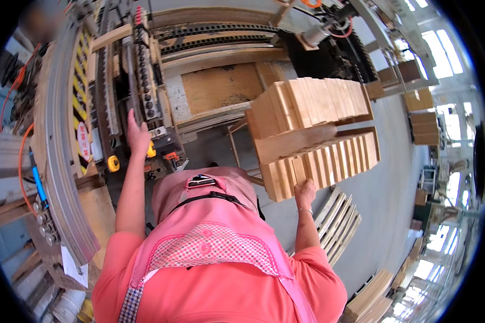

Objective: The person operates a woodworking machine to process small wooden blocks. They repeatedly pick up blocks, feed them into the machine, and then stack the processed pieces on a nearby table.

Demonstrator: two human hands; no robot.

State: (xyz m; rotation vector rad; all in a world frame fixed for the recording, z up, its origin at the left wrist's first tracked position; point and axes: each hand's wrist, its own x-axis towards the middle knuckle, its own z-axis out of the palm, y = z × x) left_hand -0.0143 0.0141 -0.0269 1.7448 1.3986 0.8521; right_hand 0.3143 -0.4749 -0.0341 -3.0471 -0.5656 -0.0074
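My left hand (138, 135) reaches over the near end of the machine's feed track (148, 102), its fingers stretched out and nothing visible in them. Close by sit a yellow knob (113, 163) and a small orange-and-black part (171, 156). On my right, two rows of light wooden blocks stand on a wooden stand: a far row (318, 102) and a near row (334, 161). My right hand (305, 192) is closed at the near side of the near row, with its fingers curled against the end of a wooden block (298, 171). The fingertips are partly hidden.
A curved metal guard (64, 134) and a yellow-black striped strip (81, 91) run along the left. Chain rails (221, 40) cross the back. A slatted wooden pallet (337, 223) lies on the floor at right, with stacked boards (369, 296) farther down.
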